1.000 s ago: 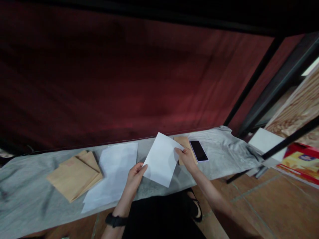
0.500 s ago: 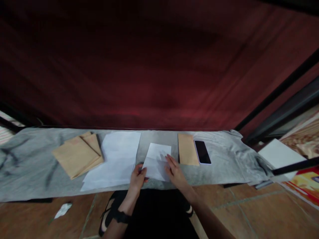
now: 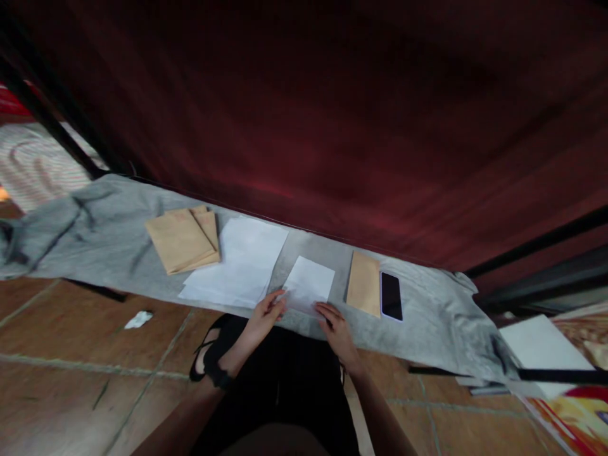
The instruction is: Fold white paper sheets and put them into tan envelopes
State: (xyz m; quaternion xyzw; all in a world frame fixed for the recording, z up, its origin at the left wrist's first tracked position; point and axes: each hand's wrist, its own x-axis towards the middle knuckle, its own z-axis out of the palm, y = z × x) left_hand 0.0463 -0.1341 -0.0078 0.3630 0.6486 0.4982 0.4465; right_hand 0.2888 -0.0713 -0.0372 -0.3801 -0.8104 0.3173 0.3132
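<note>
Head view: white sheet [image 3: 310, 277], lower centre, between hands, likely for steadiness.
Left hand [image 3: 266, 315]: half-curled, left edge; grip unclear.
Right hand [image 3: 336, 326]: loosely bent, right edge; grip unclear.

I work in dim light, its source hidden from me. The red backdrop [image 3: 304, 145] fades almost to black near the top, glowing faintly lower down. The small white sheet [image 3: 308, 278] and white pile [image 3: 242, 259] look brightest; a pale sheen lies on the floor [image 3: 85, 329]. My left hand [image 3: 265, 318] and right hand [image 3: 335, 328] look slightly soft, the red-and-yellow package [image 3: 582, 415] blurred and stretched.
</note>
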